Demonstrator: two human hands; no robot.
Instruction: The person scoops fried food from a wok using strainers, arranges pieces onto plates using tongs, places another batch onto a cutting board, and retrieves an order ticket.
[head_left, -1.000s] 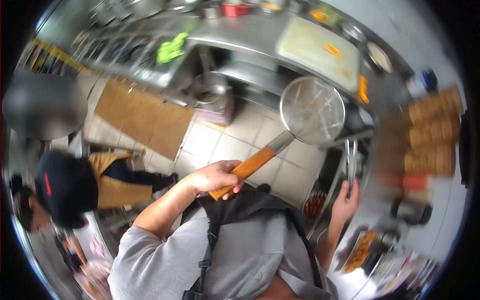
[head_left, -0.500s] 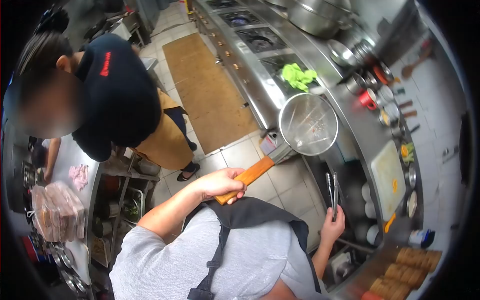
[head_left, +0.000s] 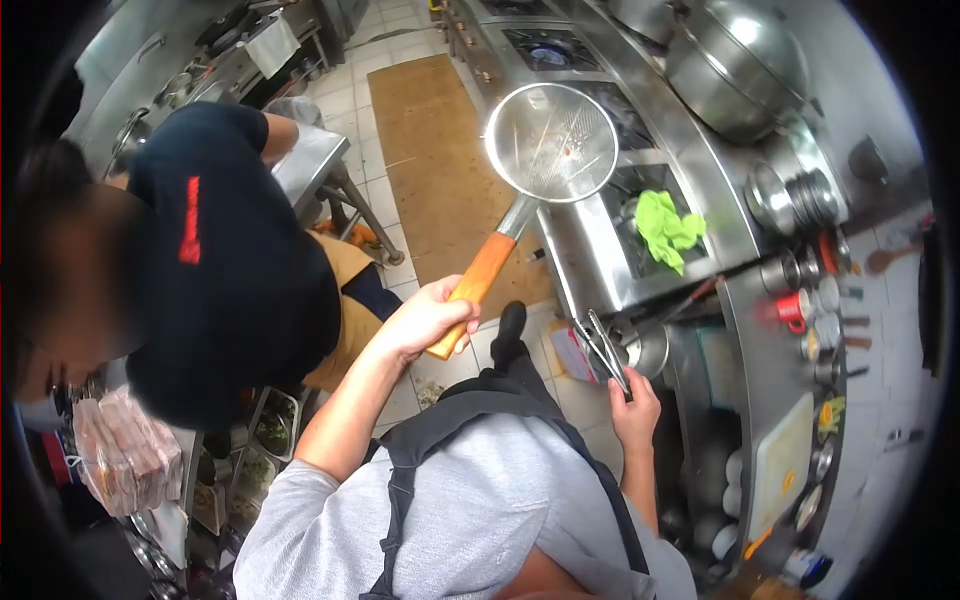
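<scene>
My left hand (head_left: 437, 318) is wrapped round the wooden handle of a round mesh strainer (head_left: 555, 145). The strainer is held out ahead of me, and small orange and red bits cling to its mesh. In my right hand (head_left: 634, 405) is a pair of metal tongs (head_left: 604, 350), gripped near one end and pointing away from me. Their two arms are slightly apart, with no food visible between them. Past the strainer's right side, a bright green cloth (head_left: 668, 230) lies on the stove.
A co-worker (head_left: 225, 265) in a dark top stands close on my left. The stove (head_left: 600, 250) runs along the right, with a large metal pot (head_left: 735, 70) behind it. A cutting board (head_left: 782, 470) lies on the right counter. Bagged items (head_left: 125, 450) sit at left.
I have moved forward along the aisle toward the stove. The strainer now points further ahead, and the tongs have swung forward and left. The co-worker appears nearer on my left.
</scene>
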